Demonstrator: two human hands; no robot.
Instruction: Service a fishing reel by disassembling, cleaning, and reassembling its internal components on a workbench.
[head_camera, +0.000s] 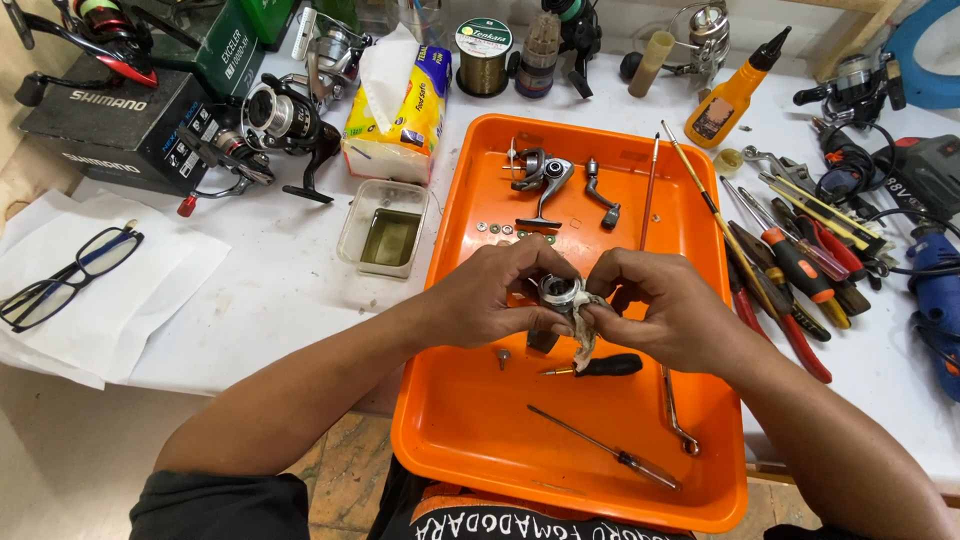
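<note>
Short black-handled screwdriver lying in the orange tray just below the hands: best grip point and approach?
Probably the black handle of the short screwdriver, the thickest part. It lies flat on the orange tray, thin tip pointing left. Come from above, pinching across the handle. The right hand hangs just above it; the left hand is farther.

Specs (65, 275) on paper, tissue box (400, 110), orange bottle (735, 92), pliers (790, 300).

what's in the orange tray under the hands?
In the orange tray, below the left hand and right hand: a black-handled screwdriver, a small screw, a long thin screwdriver, a metal wrench. Anything directly beneath the palms is covered.
</note>
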